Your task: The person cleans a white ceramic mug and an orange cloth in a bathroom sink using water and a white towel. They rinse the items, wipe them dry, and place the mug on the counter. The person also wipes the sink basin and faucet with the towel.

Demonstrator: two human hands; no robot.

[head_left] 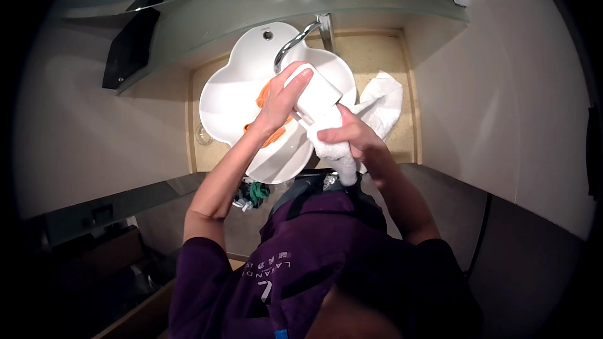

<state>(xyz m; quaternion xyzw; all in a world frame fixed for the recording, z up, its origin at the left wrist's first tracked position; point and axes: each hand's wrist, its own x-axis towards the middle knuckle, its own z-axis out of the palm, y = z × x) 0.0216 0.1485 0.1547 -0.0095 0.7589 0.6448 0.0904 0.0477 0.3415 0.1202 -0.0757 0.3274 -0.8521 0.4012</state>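
Over the front of the white basin, my left hand [284, 99] is closed round a smooth white cup [319, 95], which is tilted with its rim toward my right hand. My right hand [353, 133] grips a white towel [336, 154] against the rim end of the cup. The towel's lower end hangs toward my waist. Whether any of the towel is inside the cup, I cannot tell. Behind my left hand and wrist, an orange cloth [274, 137] lies in the basin, partly hidden.
The clover-shaped white basin [220, 102] sits on a beige counter with a chrome tap [325, 32] behind it. A crumpled white cloth [384, 103] lies to the right. A clear glass [202, 134] is at the left. A glass shelf [251, 16] spans the back. Green material [257, 192] shows below the counter.
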